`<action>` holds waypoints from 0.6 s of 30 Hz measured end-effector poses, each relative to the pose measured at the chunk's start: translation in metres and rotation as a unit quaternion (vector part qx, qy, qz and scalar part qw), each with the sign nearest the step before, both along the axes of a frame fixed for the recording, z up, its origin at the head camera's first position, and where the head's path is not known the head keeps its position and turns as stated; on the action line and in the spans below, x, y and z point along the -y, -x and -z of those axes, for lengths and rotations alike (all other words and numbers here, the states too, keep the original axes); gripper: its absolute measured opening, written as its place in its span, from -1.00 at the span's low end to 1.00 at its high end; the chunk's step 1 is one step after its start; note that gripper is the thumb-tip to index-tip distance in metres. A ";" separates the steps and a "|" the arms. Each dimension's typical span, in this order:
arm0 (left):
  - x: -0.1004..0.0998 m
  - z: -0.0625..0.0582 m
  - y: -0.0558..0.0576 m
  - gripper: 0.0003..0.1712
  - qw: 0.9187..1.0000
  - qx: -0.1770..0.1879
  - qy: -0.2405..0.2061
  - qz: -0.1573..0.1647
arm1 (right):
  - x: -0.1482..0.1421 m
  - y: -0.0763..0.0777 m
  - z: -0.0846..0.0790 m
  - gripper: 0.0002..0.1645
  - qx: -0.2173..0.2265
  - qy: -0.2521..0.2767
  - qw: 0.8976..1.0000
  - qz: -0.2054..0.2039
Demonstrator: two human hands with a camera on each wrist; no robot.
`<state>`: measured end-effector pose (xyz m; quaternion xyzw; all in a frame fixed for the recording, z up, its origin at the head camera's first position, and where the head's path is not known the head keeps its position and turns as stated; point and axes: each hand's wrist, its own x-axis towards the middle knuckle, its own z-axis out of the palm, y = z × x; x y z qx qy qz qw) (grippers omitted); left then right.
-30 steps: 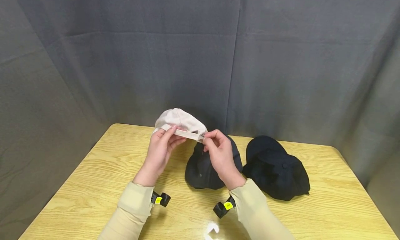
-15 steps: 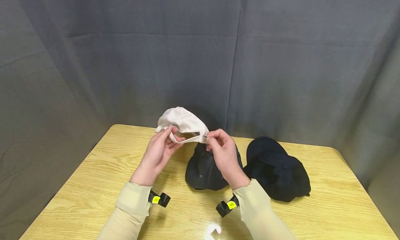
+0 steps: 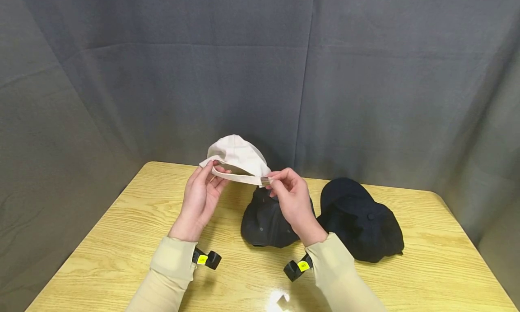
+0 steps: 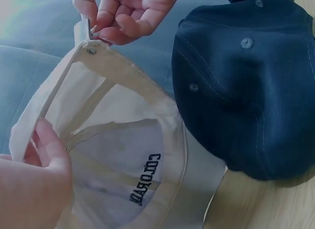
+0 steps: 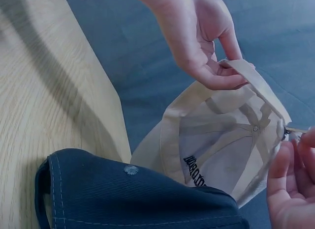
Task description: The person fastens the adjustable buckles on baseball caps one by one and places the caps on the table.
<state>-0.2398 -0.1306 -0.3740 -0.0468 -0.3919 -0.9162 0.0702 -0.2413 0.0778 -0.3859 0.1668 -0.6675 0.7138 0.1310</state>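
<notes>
A cream baseball cap is held up above the table, its back strap facing me. My left hand pinches the strap near its left end, thumb on the outside and fingers inside the opening. With thumb and fingertips, my right hand pinches the strap's right end beside a metal buckle. In the left wrist view the cap's inside shows dark lettering, reversed. Behind and below the right hand, a dark cap lies on the table, partly covered by that hand.
A second dark cap lies to the right, brim toward the back. Both rest on a wooden table. A grey curtain hangs behind and at the sides. Black wrist camera mounts stick out below both hands.
My left hand has shifted slightly left along the strap, and the strap has bowed away from the crown, widening the back opening. My right hand has edged right, exposing the buckle more.
</notes>
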 end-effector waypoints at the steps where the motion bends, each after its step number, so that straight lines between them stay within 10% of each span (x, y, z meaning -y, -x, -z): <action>1: 0.000 0.000 0.000 -0.78 1.000 -0.002 -0.004 -0.001 | 0.000 0.000 0.000 -0.91 -0.002 0.000 1.000 0.002; 18: -0.002 0.002 0.003 -0.84 0.999 -0.003 -0.010 -0.035 | 0.003 0.000 0.002 -0.93 0.033 0.022 0.999 -0.005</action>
